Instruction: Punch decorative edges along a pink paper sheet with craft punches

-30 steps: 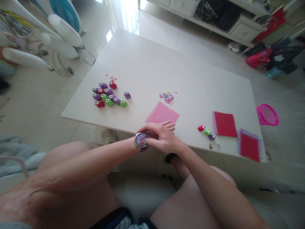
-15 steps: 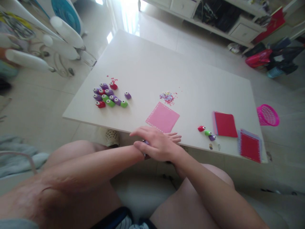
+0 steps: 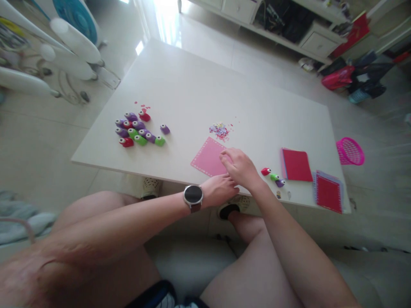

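Note:
A pink card (image 3: pixel 207 157) with small holes punched along its edges lies near the front edge of the table. Over its right corner is my right hand (image 3: pixel 240 168), fingers loosely bent, thumb a little apart, nothing visible in it. My left hand (image 3: pixel 218 190) rests palm down at the table's edge just below the card, fingers stretched to the right and partly behind my right hand. A wristwatch (image 3: pixel 193 195) with a dark round face sits on my left wrist. Beyond the card is a small pile of colourful paper bits (image 3: pixel 221 130).
Several purple, red and green craft punches (image 3: pixel 140 140) cluster at the left of the white table (image 3: pixel 192 77). Three more punches (image 3: pixel 273 177) stand at the right, beside a stack of red cards (image 3: pixel 297 165) and a punched red card (image 3: pixel 329 193). A pink basket (image 3: pixel 350 151) is beyond the right edge.
My right hand has left the watch on my left wrist and moved right and forward over the card's corner. The watch face is now uncovered. The view has shifted slightly.

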A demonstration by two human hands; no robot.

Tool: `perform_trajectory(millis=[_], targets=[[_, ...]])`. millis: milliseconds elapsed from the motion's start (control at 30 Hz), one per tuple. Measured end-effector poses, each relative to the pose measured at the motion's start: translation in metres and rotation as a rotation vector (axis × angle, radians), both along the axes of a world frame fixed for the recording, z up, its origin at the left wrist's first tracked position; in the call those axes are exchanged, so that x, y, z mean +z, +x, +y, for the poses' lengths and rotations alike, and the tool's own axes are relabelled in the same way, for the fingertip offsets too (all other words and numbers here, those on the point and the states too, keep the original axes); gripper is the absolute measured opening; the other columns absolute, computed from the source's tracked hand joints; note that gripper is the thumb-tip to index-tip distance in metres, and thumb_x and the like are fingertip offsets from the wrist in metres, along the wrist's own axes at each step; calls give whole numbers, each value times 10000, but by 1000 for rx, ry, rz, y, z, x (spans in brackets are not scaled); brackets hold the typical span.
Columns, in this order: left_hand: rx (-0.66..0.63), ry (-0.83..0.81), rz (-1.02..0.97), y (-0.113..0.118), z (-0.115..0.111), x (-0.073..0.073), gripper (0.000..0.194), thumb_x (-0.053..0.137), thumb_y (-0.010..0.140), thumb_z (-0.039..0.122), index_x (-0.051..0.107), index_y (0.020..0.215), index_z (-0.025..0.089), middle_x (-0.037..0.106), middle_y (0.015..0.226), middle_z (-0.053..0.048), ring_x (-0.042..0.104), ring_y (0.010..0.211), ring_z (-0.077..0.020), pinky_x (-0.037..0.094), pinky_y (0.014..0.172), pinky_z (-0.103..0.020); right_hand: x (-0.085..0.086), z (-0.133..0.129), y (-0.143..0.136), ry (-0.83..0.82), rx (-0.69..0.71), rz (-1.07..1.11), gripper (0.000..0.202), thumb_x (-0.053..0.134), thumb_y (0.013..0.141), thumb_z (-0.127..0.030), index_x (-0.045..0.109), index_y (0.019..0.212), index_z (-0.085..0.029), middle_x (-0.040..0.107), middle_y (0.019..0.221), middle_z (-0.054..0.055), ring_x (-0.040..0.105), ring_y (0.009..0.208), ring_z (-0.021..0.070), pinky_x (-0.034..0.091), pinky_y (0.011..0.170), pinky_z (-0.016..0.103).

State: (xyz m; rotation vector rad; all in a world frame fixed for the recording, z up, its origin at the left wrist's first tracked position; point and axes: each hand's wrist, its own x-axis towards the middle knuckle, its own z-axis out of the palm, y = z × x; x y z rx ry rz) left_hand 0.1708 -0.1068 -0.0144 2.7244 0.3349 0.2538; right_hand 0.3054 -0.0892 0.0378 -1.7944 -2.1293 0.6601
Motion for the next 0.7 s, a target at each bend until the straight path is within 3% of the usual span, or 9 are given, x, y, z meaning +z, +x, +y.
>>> perform_trajectory(millis=[100,233,333,467,600,700], targets=[[-38,99,75,-15,10,0,228,528,944,142,695,1099,158,662,1327,-120,538,1340,-243,355,1206,-407,-19,-2,45,-53,-145,-180,278,466,991,-323,683,1092,-181,696,1176,116,597,1145,264,428,1061,396],[119,124,160,-24,24,-4,331,551,922,152,638,1242,156,558,1463,-154,445,1428,-304,363,1180,-472,-27,-13,102,-201,-428,-474,387,499,950,-365,659,1243,-170,612,1334,180,556,1233,344,441,1058,480],[224,123,219,-27,30,-9,420,569,924,184,577,1341,129,445,1562,-192,343,1493,-363,356,1173,-519,-25,-17,124,-334,-519,-546,457,485,952,-383,632,1314,-147,585,1355,229,577,1223,375,458,1039,510],[257,71,268,-27,31,-4,393,629,922,252,587,1296,138,495,1490,-199,403,1428,-348,438,1086,-483,-22,-11,114,-382,-358,-442,387,507,941,-285,664,1254,-121,650,1305,206,612,1210,317,450,1070,421],[279,21,326,-25,27,11,328,606,939,227,604,1258,150,564,1371,-188,505,1266,-327,510,942,-456,-22,2,87,-292,-199,-251,341,574,915,-236,670,1225,-132,688,1259,156,650,1133,237,476,1013,322],[308,-5,341,-26,26,17,285,523,972,202,617,1237,154,587,1317,-184,532,1185,-320,521,868,-450,-24,7,78,-245,-131,-221,323,671,846,-211,690,1160,-136,699,1206,145,657,1078,232,485,981,320]])
